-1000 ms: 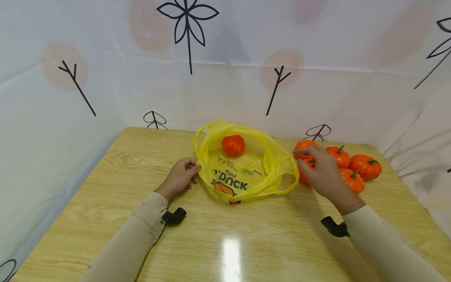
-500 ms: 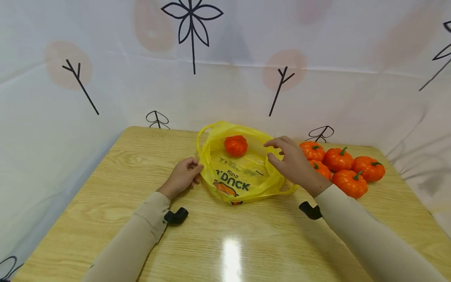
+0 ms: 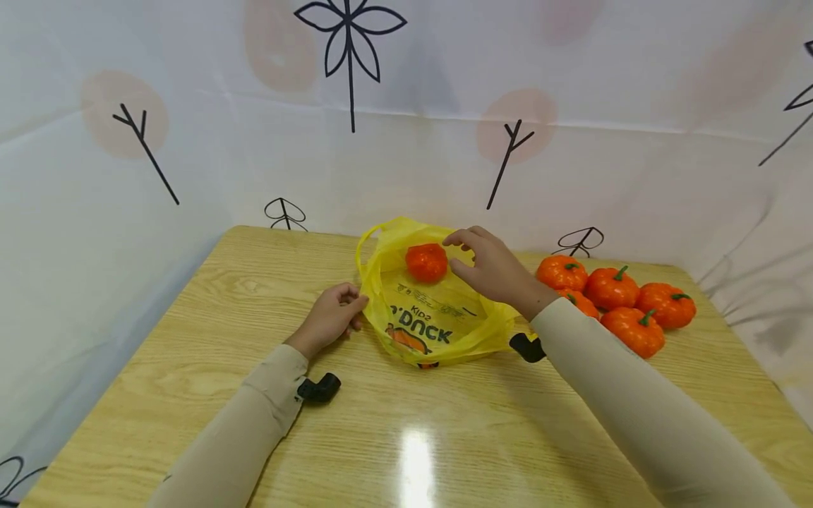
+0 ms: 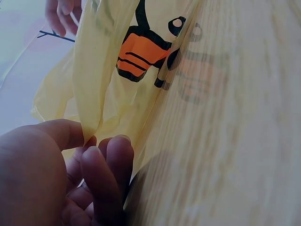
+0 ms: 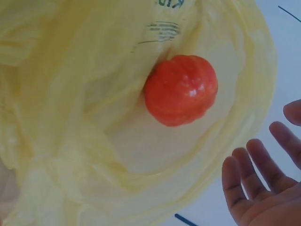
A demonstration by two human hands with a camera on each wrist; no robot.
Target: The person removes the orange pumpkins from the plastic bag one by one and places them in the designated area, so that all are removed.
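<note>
A yellow plastic bag (image 3: 470, 339) lies on the table with its mouth spread wide and a duck print on its side. Inside it sits one orange-red toy pumpkin (image 3: 426, 263). At the bag's left edge my left hand (image 3: 329, 316) pinches the thin plastic between thumb and finger, as the left wrist view shows. My right hand (image 3: 492, 268) hovers over the bag's right side, beside the pumpkin and apart from it. In the right wrist view its fingers (image 5: 265, 167) are spread and hold nothing.
Several more orange pumpkins (image 3: 611, 288) with green stems cluster on the right of the wooden table (image 3: 356, 451). The sleeve partly covers one. A white patterned cloth (image 3: 419, 169) hangs behind the table. Each wrist carries a black fitting (image 3: 320, 388).
My right hand has moved left, from beside the pumpkin cluster to over the bag's mouth. The left hand has kept its pinch on the bag's edge. The view has shifted slightly.
</note>
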